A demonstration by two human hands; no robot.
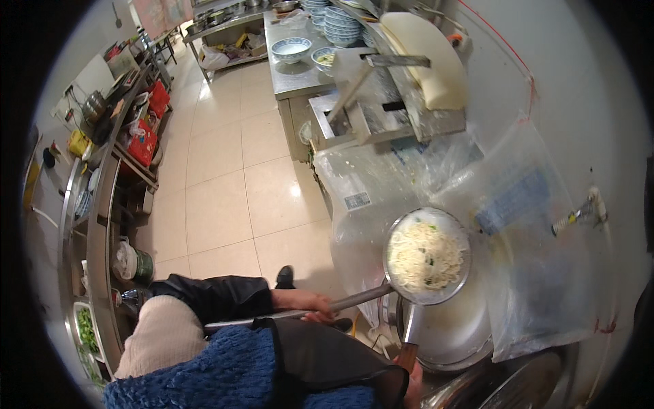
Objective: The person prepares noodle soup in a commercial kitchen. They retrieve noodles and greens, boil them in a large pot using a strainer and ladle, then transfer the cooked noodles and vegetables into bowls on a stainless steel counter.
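A round metal strainer [387, 255] full of pale noodles [426, 258] with bits of green hangs above a wide pot [467, 327] of cloudy liquid. Its long grey handle [363, 298] runs left into my left hand [312, 305], which is closed around it. At the bottom, my right hand [415, 381] grips the wooden handle [407, 356] of a second metal utensil. That utensil's shaft [415, 324] reaches up to the strainer's lower rim; its far end is hidden behind the strainer.
Clear plastic sheeting [368, 214] covers the surfaces around the pot. Beyond stand a metal press-like stand bearing a slab of dough [434, 61], and a steel counter [286, 84] with patterned bowls [291, 48]. A steel shelf unit [104, 225] lines the left; round metal lids [516, 383] lie lower right.
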